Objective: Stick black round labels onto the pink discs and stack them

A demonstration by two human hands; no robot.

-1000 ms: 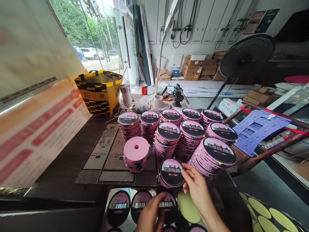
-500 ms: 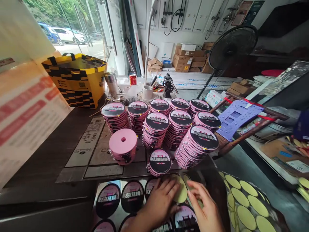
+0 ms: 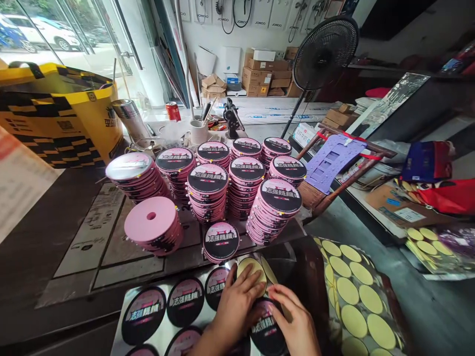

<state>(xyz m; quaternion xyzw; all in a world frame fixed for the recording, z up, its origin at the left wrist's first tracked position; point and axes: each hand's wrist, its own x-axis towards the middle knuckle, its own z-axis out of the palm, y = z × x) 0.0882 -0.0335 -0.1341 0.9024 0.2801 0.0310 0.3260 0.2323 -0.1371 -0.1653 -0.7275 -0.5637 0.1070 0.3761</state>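
My left hand (image 3: 237, 301) lies flat with its fingers spread, fingertips on a pale yellow disc (image 3: 252, 271) at the top of the sticker sheet (image 3: 202, 277). Close on its right, my right hand (image 3: 291, 316) has thumb and fingers curled towards each other at the edge of a round black and pink sticker (image 3: 267, 329); whether it pinches anything is too small to tell. Beyond the hands stands a short stack of labelled pink discs (image 3: 221, 242). To its left is a pink stack (image 3: 151, 220) with a plain top and a centre hole.
Several taller labelled stacks (image 3: 208, 180) stand behind. Sheets with yellow circles (image 3: 349, 291) lie at the right. A yellow and black bag (image 3: 74, 118), a steel cup (image 3: 129, 118), a fan (image 3: 326, 54) and a purple stool (image 3: 330, 160) are farther off.
The view has shifted to the right and closer. My left hand still rests on the yellow disc, while my right hand has moved down from beside the disc to the sticker's edge.
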